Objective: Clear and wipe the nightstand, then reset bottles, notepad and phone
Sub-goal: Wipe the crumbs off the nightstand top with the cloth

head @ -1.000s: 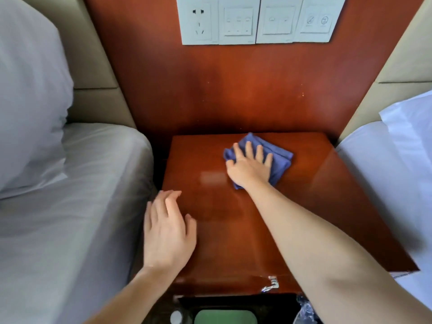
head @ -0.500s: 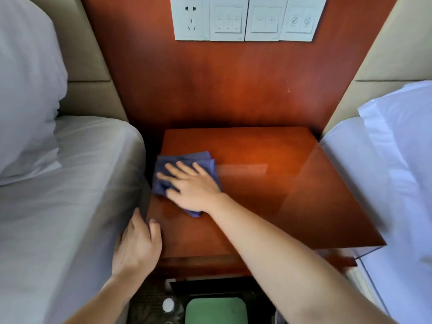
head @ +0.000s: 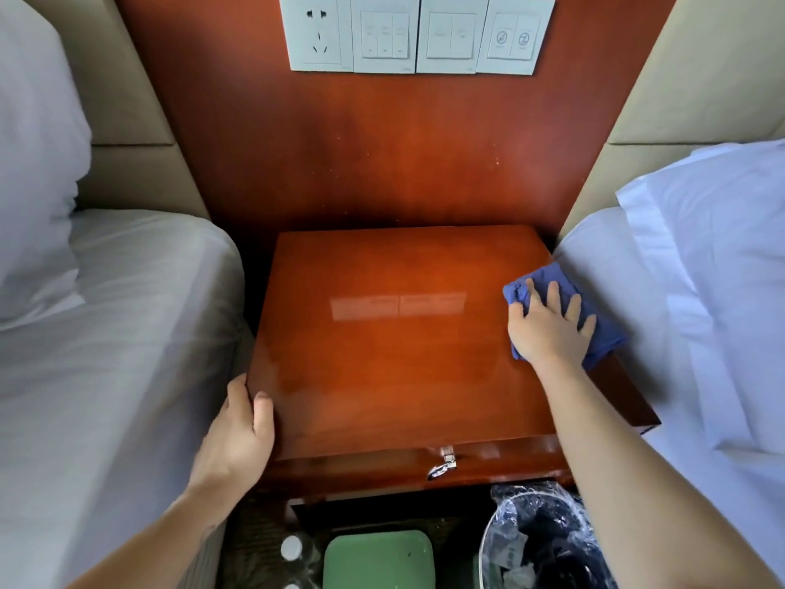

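The flat-fingered right hand (head: 550, 329) is pressing the crumpled blue cloth (head: 605, 333), just swept from the left to the right edge of the glossy red-brown wooden nightstand (head: 382, 363); the relaxed left hand (head: 238, 435) is bracing its front-left corner, gripping nothing; wiping seems to be nearing completion.

Worktop (head: 382, 367): glossy red-brown wood, square, level. Cloth (head: 605, 340): blue, crumpled, lying at the worktop's right edge, pressed flat under the right hand (head: 550, 329). Bottle (head: 291, 548): white cap, on the floor below.
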